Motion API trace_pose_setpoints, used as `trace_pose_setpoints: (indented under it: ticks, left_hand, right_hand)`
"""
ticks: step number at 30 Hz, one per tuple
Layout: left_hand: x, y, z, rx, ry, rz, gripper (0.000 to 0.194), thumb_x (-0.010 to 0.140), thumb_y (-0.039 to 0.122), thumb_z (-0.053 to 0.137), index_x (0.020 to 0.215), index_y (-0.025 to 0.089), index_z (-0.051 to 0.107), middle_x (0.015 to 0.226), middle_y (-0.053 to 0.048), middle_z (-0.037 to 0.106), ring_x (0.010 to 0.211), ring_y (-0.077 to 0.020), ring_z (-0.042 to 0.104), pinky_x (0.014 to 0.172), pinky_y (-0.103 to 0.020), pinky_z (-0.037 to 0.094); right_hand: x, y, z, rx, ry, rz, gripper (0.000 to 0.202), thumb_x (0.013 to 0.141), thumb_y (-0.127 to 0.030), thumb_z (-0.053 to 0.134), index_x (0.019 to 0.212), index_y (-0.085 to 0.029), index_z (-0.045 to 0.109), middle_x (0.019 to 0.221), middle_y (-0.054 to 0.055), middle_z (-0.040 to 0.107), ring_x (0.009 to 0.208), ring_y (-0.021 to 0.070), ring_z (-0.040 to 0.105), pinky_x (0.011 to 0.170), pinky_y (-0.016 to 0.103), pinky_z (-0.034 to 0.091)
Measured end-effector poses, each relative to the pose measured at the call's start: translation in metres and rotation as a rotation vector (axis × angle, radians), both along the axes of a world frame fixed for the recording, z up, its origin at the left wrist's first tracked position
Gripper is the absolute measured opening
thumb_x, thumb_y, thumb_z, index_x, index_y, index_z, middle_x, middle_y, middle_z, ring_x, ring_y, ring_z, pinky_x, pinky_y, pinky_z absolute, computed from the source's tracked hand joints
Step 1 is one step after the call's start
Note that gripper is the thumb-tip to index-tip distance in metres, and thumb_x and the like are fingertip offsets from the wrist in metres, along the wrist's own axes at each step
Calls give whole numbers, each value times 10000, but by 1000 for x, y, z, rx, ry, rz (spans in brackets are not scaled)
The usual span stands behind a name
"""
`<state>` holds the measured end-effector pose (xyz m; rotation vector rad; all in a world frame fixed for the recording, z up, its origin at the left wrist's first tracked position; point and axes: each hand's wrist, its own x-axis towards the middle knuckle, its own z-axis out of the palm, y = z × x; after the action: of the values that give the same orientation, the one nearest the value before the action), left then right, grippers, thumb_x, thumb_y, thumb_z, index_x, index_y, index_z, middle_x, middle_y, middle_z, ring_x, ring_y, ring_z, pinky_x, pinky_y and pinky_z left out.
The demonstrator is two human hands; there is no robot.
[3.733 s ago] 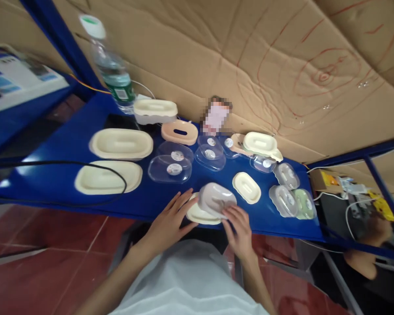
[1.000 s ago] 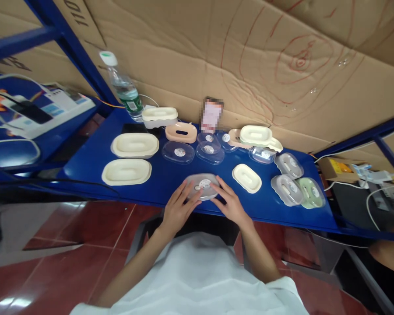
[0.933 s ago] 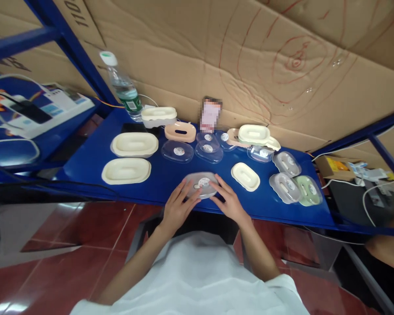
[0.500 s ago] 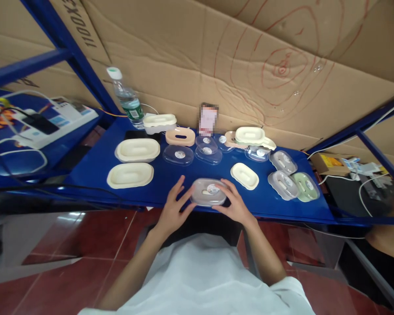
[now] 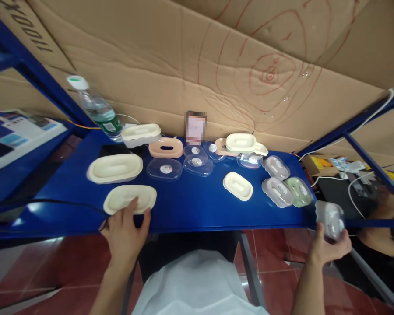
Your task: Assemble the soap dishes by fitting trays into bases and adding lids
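At the far right, past the table's end, my right hand (image 5: 330, 249) grips a lilac oval box with a clear lid (image 5: 331, 221), held tilted. My left hand (image 5: 126, 225) is at the front left, its thumb and fingers on the near right side of a cream oval tray (image 5: 116, 200) with a raised middle ridge. Another cream oval tray (image 5: 114, 168) lies just behind it. A smaller cream oval piece (image 5: 238, 186) lies alone right of centre.
Lidded lilac (image 5: 277, 192) and green (image 5: 298, 191) boxes sit at the right end. Clear lids (image 5: 164, 169), a peach ring (image 5: 166, 148), a phone (image 5: 196, 127) and a water bottle (image 5: 100, 111) stand towards the cardboard wall. A black cable (image 5: 52, 201) crosses the left side.
My hands have parted. The right has carried the lidded lilac box from the front middle to the far right. My left has reached the front cream tray, which has shifted right.
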<state>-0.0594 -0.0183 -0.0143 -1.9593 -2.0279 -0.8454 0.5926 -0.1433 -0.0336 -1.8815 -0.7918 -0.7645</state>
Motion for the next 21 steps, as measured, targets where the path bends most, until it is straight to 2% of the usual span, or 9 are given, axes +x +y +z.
trace_pose_setpoints:
  ticks: [1, 3, 8, 12, 16, 21]
  left_hand:
    - [5, 2, -1, 3, 8, -33, 460, 1063, 416, 581, 1447, 164, 611, 1062, -160, 746, 1009, -357, 689, 965, -522, 457]
    - [16, 7, 1, 7, 17, -114, 411, 1062, 386, 593, 1417, 182, 629, 1066, -144, 749, 979, -335, 689, 930, -479, 444]
    - [41, 14, 10, 11, 15, -337, 313, 1063, 276, 614, 1369, 213, 637, 1146, -123, 769, 1015, -300, 711, 917, -441, 440]
    - [49, 17, 13, 0, 22, -473, 303, 1059, 208, 618, 1360, 224, 635, 1217, -105, 779, 1068, -277, 732, 937, -427, 448]
    - [49, 19, 13, 0, 6, -518, 273, 1047, 181, 622, 1310, 237, 671, 1249, -95, 785, 1096, -275, 741, 954, -426, 455]
    - [48, 19, 9, -13, -22, -563, 270, 1029, 158, 634, 1277, 238, 703, 1254, -85, 792, 1089, -267, 750, 955, -420, 473]
  right_hand:
    - [9, 2, -5, 2, -11, -64, 1030, 700, -853, 796, 1432, -144, 650, 1354, 287, 654, 1339, 592, 572, 1094, 828, 436]
    - [15, 10, -12, -3, -5, -125, 1009, 664, -862, 817, 1352, -132, 713, 1267, 278, 706, 1260, 565, 642, 1038, 765, 525]
    - [6, 44, -12, -1, 49, -69, 1009, 733, -819, 812, 1411, -86, 671, 1341, 299, 668, 1294, 514, 651, 1081, 690, 542]
    - [0, 66, 4, -70, -2, 65, 1000, 778, -753, 837, 1461, -59, 610, 1403, 302, 624, 1345, 474, 615, 1110, 660, 522]
    - [-10, 86, 26, -181, -116, 214, 962, 827, -736, 813, 1483, -70, 586, 1447, 285, 600, 1407, 447, 561, 1167, 663, 461]
    - [-30, 116, 46, -293, -60, 329, 954, 837, -762, 777, 1489, -89, 598, 1524, 283, 532, 1452, 425, 533, 1185, 622, 456]
